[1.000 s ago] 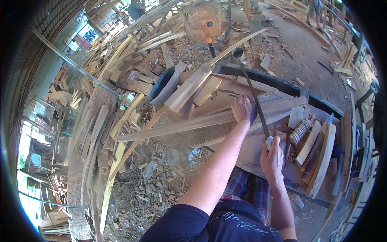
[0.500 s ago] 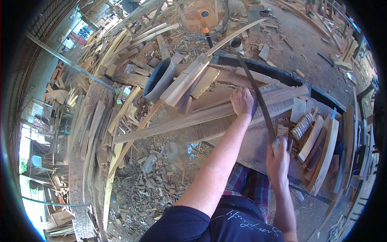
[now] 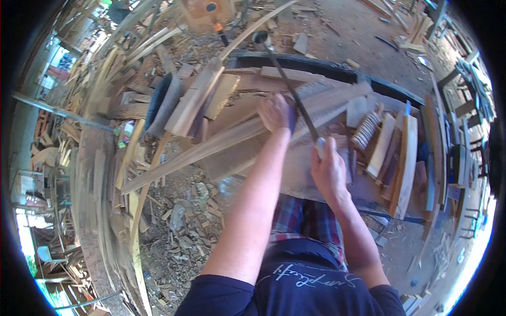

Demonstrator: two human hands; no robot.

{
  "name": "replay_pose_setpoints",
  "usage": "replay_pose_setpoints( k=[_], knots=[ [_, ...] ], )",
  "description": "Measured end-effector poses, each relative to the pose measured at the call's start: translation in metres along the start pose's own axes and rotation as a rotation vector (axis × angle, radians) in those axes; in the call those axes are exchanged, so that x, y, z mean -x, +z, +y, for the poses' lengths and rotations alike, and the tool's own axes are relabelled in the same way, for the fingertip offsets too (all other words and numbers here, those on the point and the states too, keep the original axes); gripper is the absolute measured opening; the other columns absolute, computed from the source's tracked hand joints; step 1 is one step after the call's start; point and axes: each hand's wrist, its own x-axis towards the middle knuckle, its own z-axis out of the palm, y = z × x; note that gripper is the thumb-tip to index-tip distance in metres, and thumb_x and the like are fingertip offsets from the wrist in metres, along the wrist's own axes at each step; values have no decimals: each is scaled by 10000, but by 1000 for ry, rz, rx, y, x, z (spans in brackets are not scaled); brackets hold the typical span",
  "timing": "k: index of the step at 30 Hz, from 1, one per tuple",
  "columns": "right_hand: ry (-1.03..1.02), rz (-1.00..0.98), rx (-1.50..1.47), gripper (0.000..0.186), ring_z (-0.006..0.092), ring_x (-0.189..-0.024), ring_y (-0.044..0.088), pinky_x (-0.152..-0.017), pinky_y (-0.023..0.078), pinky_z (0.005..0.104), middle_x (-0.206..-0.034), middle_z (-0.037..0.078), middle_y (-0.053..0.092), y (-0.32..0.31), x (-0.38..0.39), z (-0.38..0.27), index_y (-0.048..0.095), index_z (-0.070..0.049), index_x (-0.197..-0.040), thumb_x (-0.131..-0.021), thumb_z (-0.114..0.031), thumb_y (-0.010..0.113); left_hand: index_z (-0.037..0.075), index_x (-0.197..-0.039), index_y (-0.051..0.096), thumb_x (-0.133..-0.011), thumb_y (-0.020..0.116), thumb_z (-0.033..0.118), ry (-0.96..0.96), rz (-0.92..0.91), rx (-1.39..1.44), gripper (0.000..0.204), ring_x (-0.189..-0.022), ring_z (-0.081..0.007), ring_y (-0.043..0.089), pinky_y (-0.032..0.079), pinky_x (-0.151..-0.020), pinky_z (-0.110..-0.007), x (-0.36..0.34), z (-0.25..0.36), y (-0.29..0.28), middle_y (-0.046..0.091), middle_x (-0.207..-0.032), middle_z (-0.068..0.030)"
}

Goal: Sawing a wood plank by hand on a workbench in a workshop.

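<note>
Right hand (image 3: 331, 167) now higher in frame, fist round handle (image 3: 320, 146) of dark blade (image 3: 292, 90); left hand (image 3: 276, 112) curled over grained plank (image 3: 211, 146), grip unclear.

worktop (image 3: 301, 176): brown, dusty | beneath left hand (image 3: 276, 112): wide board (image 3: 232, 158), long wooden beam (image 3: 205, 146) slanting over it | right of right hand (image 3: 329, 163): ridged block (image 3: 365, 129), wooden strips (image 3: 405, 168) side by side | beyond left hand, leftward: yellowish-edged offcut (image 3: 222, 96) | floor (image 3: 392, 239), left of both hands: scattered wood scraps (image 3: 182, 245)
</note>
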Motion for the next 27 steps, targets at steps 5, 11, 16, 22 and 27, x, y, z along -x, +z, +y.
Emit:
replay_pose_setpoints(
  k=[5,11,16,22,27],
  knots=[
    [59,-65,-4,243,485,-773,634,-640,507,552,-831,272,637,-29,30,-3,456,-31,-1036,-934,-185,615,92,-847,688,-862,522,240,-28,-11,47,224,-952,-319,619,454,-833,-462,-7,1,-1,692,-934,-118],
    [171,-81,7,298,456,-777,650,-625,522,521,-856,260,648,-27,26,-6,473,-20,-1097,-915,-186,641,99,-849,691,-873,498,236,-46,-120,19,239,-973,-296,621,454,-846,-452,-7,5,-9,691,-988,-94],
    [36,-34,-28,272,455,-775,638,-623,502,533,-844,241,638,-15,6,-2,446,-36,-1049,-920,-193,627,110,-818,707,-848,539,262,-49,-62,18,228,-950,-298,628,456,-839,-434,-10,8,-13,706,-927,-94],
    [134,-93,-42,257,453,-751,637,-621,519,504,-827,232,633,-36,56,12,478,-39,-1001,-885,-153,678,77,-827,714,-842,551,282,7,61,8,262,-913,-347,663,501,-790,-454,-12,-4,0,704,-899,-162],
    [-7,19,-41,232,433,-762,644,-622,521,501,-841,233,634,-8,10,8,476,-35,-1032,-909,-157,630,99,-850,709,-885,518,297,-66,-148,-6,277,-1000,-296,620,448,-869,-435,-12,2,-8,709,-978,-115]
  ],
)
